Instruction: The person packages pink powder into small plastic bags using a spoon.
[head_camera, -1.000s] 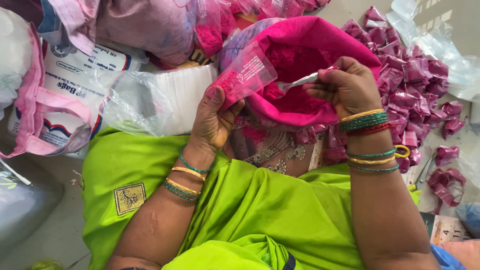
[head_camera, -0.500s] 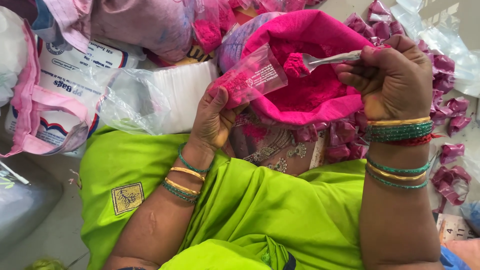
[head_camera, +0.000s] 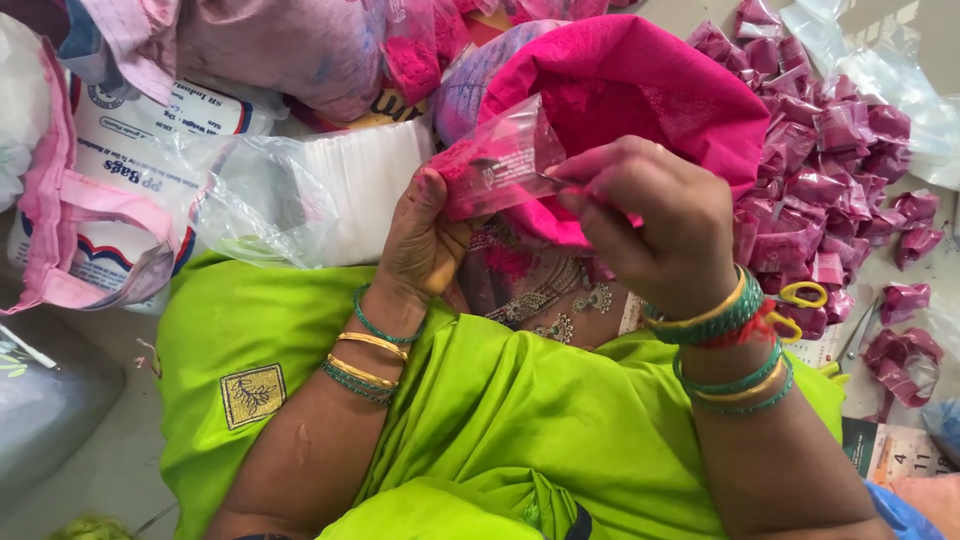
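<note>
**Over the lap, a pouch at the fingertips**

At the left fingertips, a small clear plastic pouch (head_camera: 500, 165) dusted with pink was pinched by its edge; the left hand (head_camera: 425, 240) was closed on it, thumb against fingers. The right hand (head_camera: 650, 220), fingers narrowed together, gripped a thin metal tool (head_camera: 541, 178) whose tip sat at the pouch mouth. Just beyond both sets of fingers lay the bright pink cloth sack of powder (head_camera: 640, 85). Right of the right fingers lay a heap of small filled pink packets (head_camera: 830, 150).

To my eye this was the filling step. A next move would call for the mouth held open and the tool kept level.
</note>
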